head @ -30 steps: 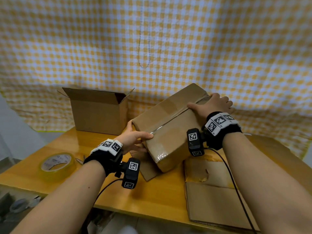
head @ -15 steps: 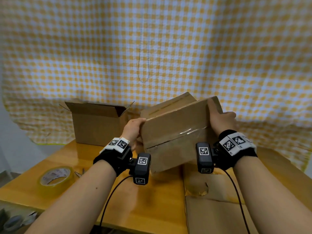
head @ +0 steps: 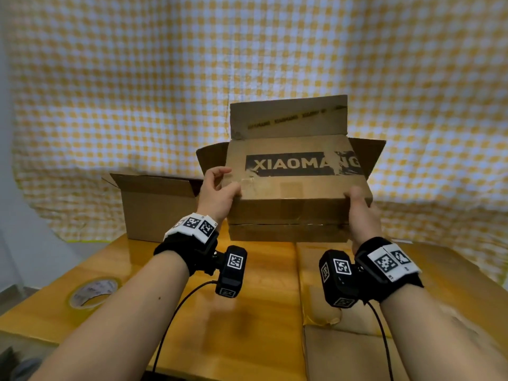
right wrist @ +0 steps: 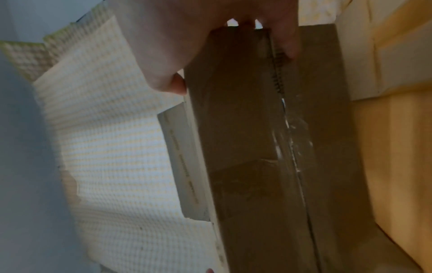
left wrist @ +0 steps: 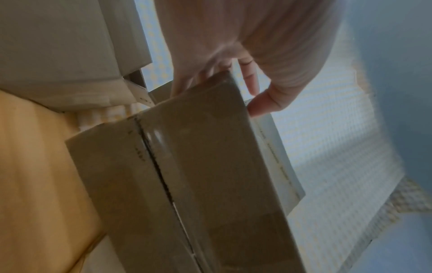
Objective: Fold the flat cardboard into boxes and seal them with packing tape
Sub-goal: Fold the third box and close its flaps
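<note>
I hold a brown cardboard box (head: 291, 193) with a black "XIAOMANG" label in the air above the wooden table (head: 247, 312). Its taped bottom seam (head: 286, 224) faces me and its top flaps stand open at the far side. My left hand (head: 217, 188) grips the box's left end, thumb on the near face. My right hand (head: 360, 213) grips the right end. The left wrist view shows the box (left wrist: 198, 166) with my left hand (left wrist: 245, 77) round its corner. In the right wrist view my right hand (right wrist: 222, 46) clasps the box (right wrist: 257, 147) by its end.
A second open cardboard box (head: 156, 204) stands at the back left of the table. A roll of packing tape (head: 93, 291) lies at the left edge. Flat cardboard sheets (head: 357, 339) cover the table's right side. A yellow checked cloth (head: 165, 78) hangs behind.
The box was lying tilted on the table with both hands on it. I have lifted it and turned it, so the labelled side faces me and the open flaps point up.
</note>
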